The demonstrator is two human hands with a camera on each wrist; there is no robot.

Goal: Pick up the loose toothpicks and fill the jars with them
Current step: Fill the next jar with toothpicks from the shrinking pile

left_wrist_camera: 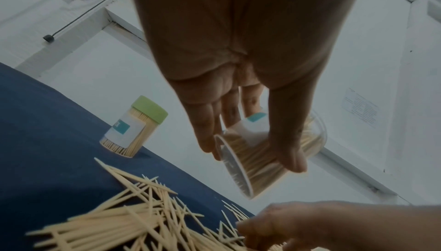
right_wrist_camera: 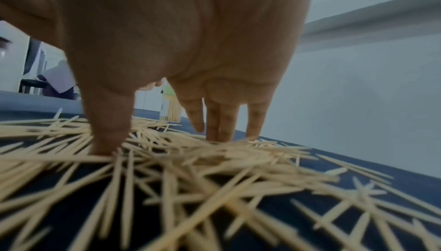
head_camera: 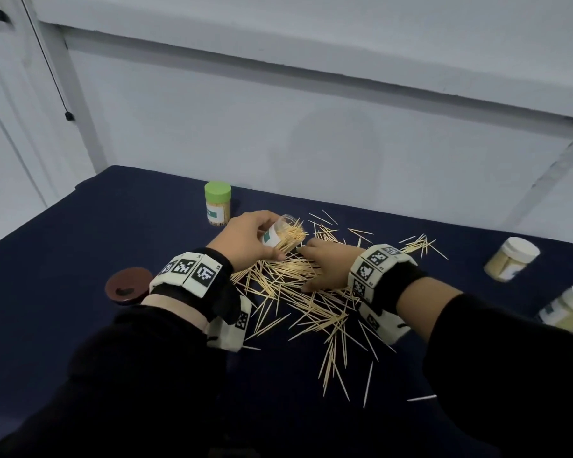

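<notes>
My left hand (head_camera: 250, 239) grips the tilted open jar (head_camera: 283, 234), my right hand (head_camera: 326, 267) presses spread fingers on the toothpicks (head_camera: 298, 292); more tilt could spill them.

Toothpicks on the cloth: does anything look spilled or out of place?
Yes. Loose toothpicks lie scattered across the dark cloth, and a brown lid lies alone beside the left hand, which holds an open jar tilted.

Black long sleeves (head_camera: 119, 375); both wrists wear black bands (head_camera: 399, 282) carrying white blocks with black-and-white square markers (head_camera: 192, 271).
</notes>
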